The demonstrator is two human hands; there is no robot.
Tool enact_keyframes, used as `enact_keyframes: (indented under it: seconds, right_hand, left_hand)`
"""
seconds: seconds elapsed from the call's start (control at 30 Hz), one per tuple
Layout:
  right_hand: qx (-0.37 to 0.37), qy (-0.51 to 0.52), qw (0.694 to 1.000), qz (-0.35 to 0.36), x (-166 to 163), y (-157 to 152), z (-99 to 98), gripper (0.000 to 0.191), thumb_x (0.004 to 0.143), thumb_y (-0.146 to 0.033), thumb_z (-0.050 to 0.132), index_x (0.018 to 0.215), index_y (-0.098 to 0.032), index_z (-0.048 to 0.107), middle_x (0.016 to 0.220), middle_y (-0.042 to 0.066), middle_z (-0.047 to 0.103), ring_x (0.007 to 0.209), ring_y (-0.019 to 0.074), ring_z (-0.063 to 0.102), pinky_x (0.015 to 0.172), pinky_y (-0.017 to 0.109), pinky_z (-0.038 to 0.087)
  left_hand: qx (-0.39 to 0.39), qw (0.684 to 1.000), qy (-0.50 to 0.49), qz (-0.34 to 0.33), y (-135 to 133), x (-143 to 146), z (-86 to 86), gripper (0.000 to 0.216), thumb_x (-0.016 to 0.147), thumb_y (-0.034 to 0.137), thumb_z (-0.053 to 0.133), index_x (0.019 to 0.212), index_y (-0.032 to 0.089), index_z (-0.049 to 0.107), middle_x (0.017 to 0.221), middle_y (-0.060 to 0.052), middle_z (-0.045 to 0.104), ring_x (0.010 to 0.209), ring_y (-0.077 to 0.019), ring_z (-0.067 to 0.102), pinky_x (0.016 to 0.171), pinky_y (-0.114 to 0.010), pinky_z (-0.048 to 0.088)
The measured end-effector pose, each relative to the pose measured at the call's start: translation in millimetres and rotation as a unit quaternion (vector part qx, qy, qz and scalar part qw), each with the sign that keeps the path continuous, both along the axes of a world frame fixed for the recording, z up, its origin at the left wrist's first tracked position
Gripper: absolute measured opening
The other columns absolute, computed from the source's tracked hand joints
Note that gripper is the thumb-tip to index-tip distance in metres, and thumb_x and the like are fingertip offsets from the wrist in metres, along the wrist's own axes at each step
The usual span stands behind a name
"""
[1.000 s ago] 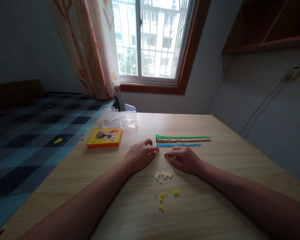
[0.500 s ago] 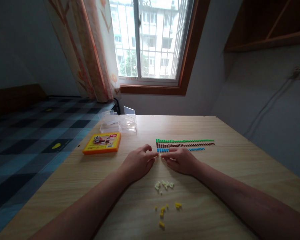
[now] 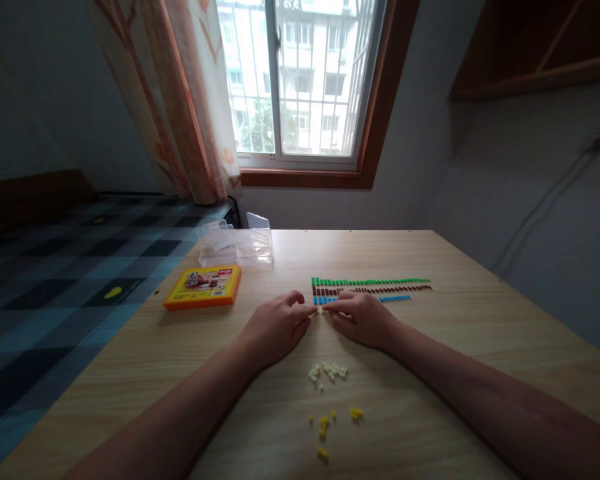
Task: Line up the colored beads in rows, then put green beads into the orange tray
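Note:
A tiny cream block [image 3: 321, 309] sits at the near left end of the rows, between my two index fingertips. My left hand [image 3: 279, 328] reaches in from the left, its index finger stretched to the block and its thumb apart below. From the right, my right hand [image 3: 363, 320] points its index finger at the block's other side, thumb lower down. Whether both tips touch it is too small to tell. Just beyond lie a green row [image 3: 370, 281], a brown row [image 3: 375, 290] and a blue row [image 3: 395, 299] of small blocks, the blue one partly hidden by my right hand.
Loose cream pieces [image 3: 335, 371] and yellow pieces [image 3: 324, 423] lie nearer me on the wooden table [image 3: 460, 400]. An orange-yellow box [image 3: 203, 288] and clear plastic trays [image 3: 237, 245] are at the back left. A bed [image 3: 45, 293] adjoins the table's left side.
The cream block shows a little more clearly between my fingertips. Both hands stay almost in place, and the view shifts very slightly.

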State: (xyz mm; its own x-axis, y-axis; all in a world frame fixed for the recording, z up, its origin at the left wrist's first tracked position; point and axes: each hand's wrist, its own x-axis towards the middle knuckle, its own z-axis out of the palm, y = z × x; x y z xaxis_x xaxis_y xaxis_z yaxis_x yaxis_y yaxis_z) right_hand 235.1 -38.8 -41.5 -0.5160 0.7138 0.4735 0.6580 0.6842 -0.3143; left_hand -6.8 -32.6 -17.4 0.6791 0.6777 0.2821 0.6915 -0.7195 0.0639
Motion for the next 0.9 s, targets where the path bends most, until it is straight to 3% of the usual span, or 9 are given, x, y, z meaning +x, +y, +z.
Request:
enact_keyframes:
  seconds: [0.4,0.9]
  right_hand:
    - [-0.011,0.000,1.000,0.002,-0.6,2.2,-0.5,0.027,0.092,-0.019,0.057,0.109,-0.025,0.078,0.079,0.003,0.065,0.072,0.0146,0.060,0.068,0.024,0.043]
    - [-0.006,-0.028,1.000,-0.005,-1.5,-2.1,1.7,0.028,0.094,-0.023,0.056,0.111,-0.029,0.078,0.076,0.002,0.062,0.067,0.0130,0.057,0.063,0.023,0.038]
  left_hand:
    - [-0.003,1.000,-0.004,0.004,1.1,-1.1,-1.1,0.036,0.097,0.030,0.051,0.129,0.038,0.068,0.116,-0.005,0.066,0.091,-0.0196,0.067,0.078,-0.032,0.055]
    - [-0.008,1.000,-0.007,0.000,1.5,-0.9,-0.3,0.035,0.098,0.030,0.050,0.127,0.037,0.069,0.117,-0.006,0.066,0.089,-0.0193,0.068,0.076,-0.033,0.055]
